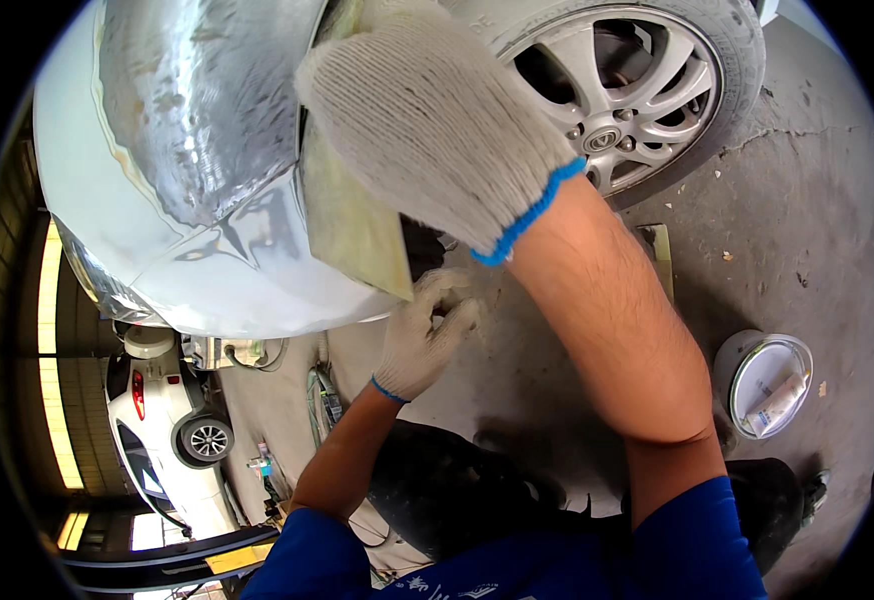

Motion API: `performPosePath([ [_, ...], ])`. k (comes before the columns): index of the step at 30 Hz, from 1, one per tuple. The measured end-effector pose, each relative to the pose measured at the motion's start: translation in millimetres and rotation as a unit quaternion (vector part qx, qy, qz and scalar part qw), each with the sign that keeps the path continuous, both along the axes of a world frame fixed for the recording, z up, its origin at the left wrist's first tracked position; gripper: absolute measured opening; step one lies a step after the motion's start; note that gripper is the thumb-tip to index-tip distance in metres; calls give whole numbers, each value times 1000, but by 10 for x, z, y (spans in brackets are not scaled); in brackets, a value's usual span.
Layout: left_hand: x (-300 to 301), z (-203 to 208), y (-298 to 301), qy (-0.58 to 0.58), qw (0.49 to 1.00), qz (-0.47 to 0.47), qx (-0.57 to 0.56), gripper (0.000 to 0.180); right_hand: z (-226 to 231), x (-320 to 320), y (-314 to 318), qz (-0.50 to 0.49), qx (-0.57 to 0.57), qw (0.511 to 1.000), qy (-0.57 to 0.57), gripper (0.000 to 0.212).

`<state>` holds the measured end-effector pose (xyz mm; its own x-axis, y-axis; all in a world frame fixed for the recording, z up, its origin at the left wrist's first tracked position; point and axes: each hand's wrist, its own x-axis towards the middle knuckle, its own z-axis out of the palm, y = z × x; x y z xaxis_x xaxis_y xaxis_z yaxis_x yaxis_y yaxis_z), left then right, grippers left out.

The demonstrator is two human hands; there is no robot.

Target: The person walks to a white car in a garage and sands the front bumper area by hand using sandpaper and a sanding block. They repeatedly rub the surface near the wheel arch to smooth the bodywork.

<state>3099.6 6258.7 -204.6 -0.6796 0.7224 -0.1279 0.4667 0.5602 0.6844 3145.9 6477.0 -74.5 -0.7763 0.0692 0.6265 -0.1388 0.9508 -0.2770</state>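
Note:
My right hand (432,115), in a cream knitted glove with a blue cuff, reaches across the pale yellow-green strip (357,230) along the wheel-arch edge of a car body. Its back faces me, and its fingertips are hidden, so a grip cannot be made out. My left hand (419,338), gloved the same way, is just below the strip's pointed lower end. Its fingers are curved and apart from the thumb, with nothing visible between them. Left of the strip, the light body panel (207,285) carries a large, dull grey sanded patch (207,100).
A silver spoked wheel (602,138) stands right of my right hand. On the concrete floor (807,230) sits a round tin (725,365) with a white tube (779,402) on its top. Hoses (314,400) lie at left, before another white car (162,415).

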Motion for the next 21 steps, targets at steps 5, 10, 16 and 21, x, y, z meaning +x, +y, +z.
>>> performPosePath([
  [5, 180, -18, 305, -45, 997, -30, -63, 27, -298, -51, 302, -121, -9, 982, 145, 13],
  [10, 74, -127, 156, -2, 996, -58, -67, 29, -666, -47, 398, -164, 14, 971, 173, 12],
  [16, 51, -105, 186, 65, 994, -90, -24, 23, -524, -1, 67, -42, -82, 962, 256, 8],
  [21, 41, -85, 205, -21, 997, -53, -55, 26, -449, -36, 122, -165, -81, 969, 164, 7],
])
